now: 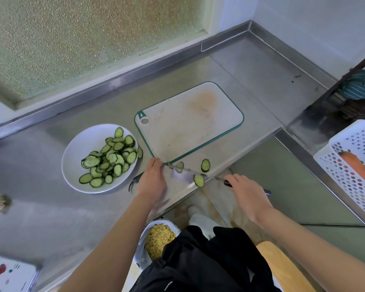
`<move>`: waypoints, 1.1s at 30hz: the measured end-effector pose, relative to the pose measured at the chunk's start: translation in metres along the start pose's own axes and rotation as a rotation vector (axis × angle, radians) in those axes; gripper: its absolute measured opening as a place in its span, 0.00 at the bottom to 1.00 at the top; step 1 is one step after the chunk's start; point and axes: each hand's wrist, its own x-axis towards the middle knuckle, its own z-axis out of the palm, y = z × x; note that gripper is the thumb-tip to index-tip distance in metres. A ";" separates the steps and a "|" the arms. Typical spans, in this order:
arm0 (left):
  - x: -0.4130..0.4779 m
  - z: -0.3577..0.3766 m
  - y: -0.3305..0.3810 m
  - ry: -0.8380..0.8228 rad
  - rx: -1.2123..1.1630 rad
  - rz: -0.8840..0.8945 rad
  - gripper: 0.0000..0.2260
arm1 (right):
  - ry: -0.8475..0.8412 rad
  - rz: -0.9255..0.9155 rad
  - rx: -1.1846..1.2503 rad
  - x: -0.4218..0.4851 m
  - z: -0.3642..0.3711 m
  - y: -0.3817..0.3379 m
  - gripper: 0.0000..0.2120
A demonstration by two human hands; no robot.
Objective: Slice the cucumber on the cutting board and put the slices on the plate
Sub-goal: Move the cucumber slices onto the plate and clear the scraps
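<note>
My right hand (248,193) grips the dark-handled steel knife (188,174), green cucumber slices (199,180) riding its blade; left hand (153,178) flat at the tip. I'd keep it level until over the round white plate (76,157), then sweep.

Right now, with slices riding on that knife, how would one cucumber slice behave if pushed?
Likely light and a little bendy: the cucumber slices are cut thin. Probably sticky-wet, since some seem to cling to the knife. Flat, so it should slide, not roll.

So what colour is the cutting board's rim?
Teal-green rim on the whitish cutting board, head view.
</note>
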 end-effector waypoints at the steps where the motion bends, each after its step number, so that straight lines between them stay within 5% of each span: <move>1: 0.000 -0.001 -0.001 0.001 -0.010 0.002 0.08 | 0.001 -0.020 -0.012 -0.002 -0.001 0.002 0.25; 8: -0.001 -0.031 -0.012 0.257 0.396 0.155 0.13 | 0.115 0.092 0.192 0.022 -0.016 -0.016 0.19; 18: 0.040 -0.046 -0.022 0.029 0.848 0.033 0.19 | 0.071 0.104 0.303 0.063 -0.015 -0.057 0.14; 24: 0.043 -0.049 -0.025 0.093 0.799 0.047 0.12 | 0.056 0.124 0.314 0.068 -0.017 -0.056 0.14; 33: 0.026 -0.073 -0.042 0.379 0.370 0.091 0.18 | 0.104 0.184 0.228 0.069 -0.013 -0.043 0.19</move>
